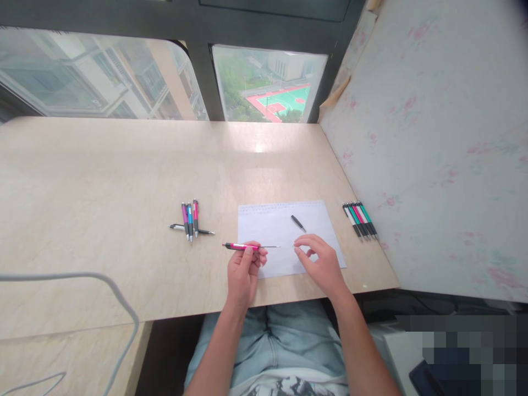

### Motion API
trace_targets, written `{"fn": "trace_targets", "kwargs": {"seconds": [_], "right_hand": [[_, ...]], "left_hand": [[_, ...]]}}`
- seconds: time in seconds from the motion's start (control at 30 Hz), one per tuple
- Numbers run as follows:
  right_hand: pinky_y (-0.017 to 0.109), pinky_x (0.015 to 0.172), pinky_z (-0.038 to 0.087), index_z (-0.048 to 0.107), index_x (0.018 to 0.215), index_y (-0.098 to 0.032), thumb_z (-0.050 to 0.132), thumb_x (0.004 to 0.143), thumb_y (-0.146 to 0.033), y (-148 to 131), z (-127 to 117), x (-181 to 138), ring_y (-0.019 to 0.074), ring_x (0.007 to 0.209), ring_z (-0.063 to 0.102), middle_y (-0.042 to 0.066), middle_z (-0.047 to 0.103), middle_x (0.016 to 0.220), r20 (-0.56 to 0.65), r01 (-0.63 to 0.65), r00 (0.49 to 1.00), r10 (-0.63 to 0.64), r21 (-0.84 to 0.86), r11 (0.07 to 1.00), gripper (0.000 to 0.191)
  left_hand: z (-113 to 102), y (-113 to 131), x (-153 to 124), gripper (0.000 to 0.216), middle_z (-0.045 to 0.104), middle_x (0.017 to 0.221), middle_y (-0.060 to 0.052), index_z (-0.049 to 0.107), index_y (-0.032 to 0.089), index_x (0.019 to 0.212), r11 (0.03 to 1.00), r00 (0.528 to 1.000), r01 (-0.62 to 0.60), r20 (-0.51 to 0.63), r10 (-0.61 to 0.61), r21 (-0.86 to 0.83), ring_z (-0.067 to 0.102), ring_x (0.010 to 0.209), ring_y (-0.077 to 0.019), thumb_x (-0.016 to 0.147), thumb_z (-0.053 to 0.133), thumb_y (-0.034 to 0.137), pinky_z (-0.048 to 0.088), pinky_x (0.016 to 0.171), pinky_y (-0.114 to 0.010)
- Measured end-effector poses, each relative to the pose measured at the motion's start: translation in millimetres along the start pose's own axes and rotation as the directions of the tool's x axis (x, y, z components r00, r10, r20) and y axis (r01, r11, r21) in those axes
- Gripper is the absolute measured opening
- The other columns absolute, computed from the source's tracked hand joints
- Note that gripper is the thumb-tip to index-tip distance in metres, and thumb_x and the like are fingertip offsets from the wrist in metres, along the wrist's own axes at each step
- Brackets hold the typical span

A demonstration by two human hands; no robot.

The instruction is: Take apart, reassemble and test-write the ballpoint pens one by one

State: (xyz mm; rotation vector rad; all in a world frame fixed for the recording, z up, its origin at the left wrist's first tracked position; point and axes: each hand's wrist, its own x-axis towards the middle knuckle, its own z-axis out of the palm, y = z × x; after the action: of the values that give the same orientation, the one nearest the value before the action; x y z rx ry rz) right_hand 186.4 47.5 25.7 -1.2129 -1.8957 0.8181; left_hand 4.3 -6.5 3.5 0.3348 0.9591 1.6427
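Observation:
My left hand (244, 275) is closed around a pink pen (237, 247) with its front part off. A thin refill (270, 247) sticks out of the pen toward the right. My right hand (319, 261) hovers over the right part of the paper sheet (280, 264), thumb and forefinger curled toward each other. Whatever is at those fingertips is too small to name. Just beyond my right hand, a dark tapered pen grip (298, 223) lies on the paper, pointing down to the right.
To the left, purple, blue and pink pens (190, 220) lie across a black and silver pen (206, 232). Several pens (359, 220) form a row at the right, by the patterned wall (433, 165). A grey cable (103, 279) crosses the near left of the table (124, 181).

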Motion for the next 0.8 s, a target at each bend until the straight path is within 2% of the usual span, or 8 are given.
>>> {"fn": "trace_targets", "kwargs": {"seconds": [0.07, 0.13, 0.23, 0.47, 0.57, 0.67, 0.73, 0.8], "right_hand": [[0.031, 0.065, 0.054, 0.068, 0.089, -0.022, 0.056, 0.086, -0.017, 9, 3, 4, 0.0208, 0.090, 0.061, 0.007, 0.068, 0.099, -0.069, 0.000, 0.998, -0.006, -0.094, 0.996, 0.013], [0.038, 0.079, 0.053, 0.068, 0.087, -0.022, 0.057, 0.084, -0.016, 18, 9, 10, 0.0228, 0.096, 0.059, 0.008, 0.068, 0.099, -0.130, 0.025, 0.990, -0.053, -0.208, 0.978, 0.012], [0.046, 0.094, 0.048, 0.068, 0.085, -0.021, 0.058, 0.083, -0.015, 27, 18, 25, 0.0251, 0.105, 0.056, 0.009, 0.067, 0.104, -0.160, 0.073, 0.978, -0.133, -0.333, 0.940, 0.012], [0.047, 0.097, 0.045, 0.069, 0.095, -0.019, 0.059, 0.083, -0.016, 43, 25, 54, 0.0267, 0.108, 0.053, 0.011, 0.066, 0.109, -0.104, 0.110, 0.980, -0.171, -0.434, 0.894, 0.016], [0.047, 0.096, 0.046, 0.068, 0.101, -0.018, 0.058, 0.085, -0.018, 36, 22, 51, 0.0271, 0.107, 0.055, 0.012, 0.067, 0.109, -0.126, 0.087, 0.980, -0.152, -0.413, 0.907, 0.020], [0.042, 0.087, 0.051, 0.067, 0.103, -0.020, 0.055, 0.089, -0.022, 13, 19, 37, 0.0238, 0.098, 0.061, 0.009, 0.069, 0.103, -0.132, 0.060, 0.986, -0.098, -0.263, 0.963, 0.018], [0.035, 0.077, 0.054, 0.066, 0.105, -0.022, 0.052, 0.093, -0.024, -6, 18, 26, 0.0199, 0.088, 0.065, 0.007, 0.070, 0.099, -0.040, 0.051, 0.998, -0.056, -0.116, 0.992, 0.018], [0.034, 0.079, 0.053, 0.067, 0.103, -0.023, 0.055, 0.092, -0.024, -22, 20, 17, 0.0201, 0.091, 0.064, 0.006, 0.070, 0.098, 0.081, 0.106, 0.992, -0.100, -0.064, 0.992, 0.017]], "left_hand": [[-1, 1, 0, 0.021, 0.070, 0.077, -0.007, 0.068, 0.014, 0.093, 1.000, 1.000, -0.015, -0.016, 0.015, -0.007, 0.060, 0.065, -0.0101, 0.085, 0.066, 0.033, 0.046, 0.064, -0.022], [0, 1, -1, 0.022, 0.070, 0.078, -0.007, 0.068, 0.014, 0.094, 1.000, 1.000, -0.026, -0.007, 0.026, 0.009, 0.061, 0.066, -0.0108, 0.085, 0.066, 0.034, 0.047, 0.063, -0.022], [2, 1, -3, 0.023, 0.070, 0.078, -0.008, 0.068, 0.013, 0.096, 0.999, 0.999, -0.033, 0.020, 0.032, 0.043, 0.061, 0.066, -0.0117, 0.085, 0.066, 0.033, 0.047, 0.063, -0.023], [2, 2, -2, 0.022, 0.070, 0.079, -0.007, 0.068, 0.013, 0.096, 0.999, 0.999, -0.011, 0.030, 0.011, 0.030, 0.060, 0.066, -0.0115, 0.086, 0.065, 0.033, 0.046, 0.063, -0.024], [2, 2, -2, 0.023, 0.069, 0.078, -0.007, 0.068, 0.013, 0.096, 1.000, 0.999, 0.002, 0.033, -0.002, 0.025, 0.060, 0.066, -0.0117, 0.086, 0.064, 0.033, 0.046, 0.063, -0.024], [3, 2, -2, 0.023, 0.070, 0.078, -0.007, 0.068, 0.013, 0.096, 0.999, 0.999, 0.020, 0.041, -0.022, 0.031, 0.060, 0.067, -0.0120, 0.087, 0.064, 0.033, 0.046, 0.064, -0.024], [4, 2, -1, 0.023, 0.070, 0.079, -0.008, 0.068, 0.013, 0.096, 0.998, 0.998, 0.034, 0.054, -0.036, 0.048, 0.061, 0.067, -0.0123, 0.086, 0.064, 0.034, 0.046, 0.065, -0.025], [4, 2, -1, 0.024, 0.070, 0.080, -0.008, 0.068, 0.013, 0.097, 0.997, 0.997, 0.038, 0.066, -0.043, 0.072, 0.061, 0.068, -0.0129, 0.086, 0.064, 0.034, 0.047, 0.066, -0.026]]}}
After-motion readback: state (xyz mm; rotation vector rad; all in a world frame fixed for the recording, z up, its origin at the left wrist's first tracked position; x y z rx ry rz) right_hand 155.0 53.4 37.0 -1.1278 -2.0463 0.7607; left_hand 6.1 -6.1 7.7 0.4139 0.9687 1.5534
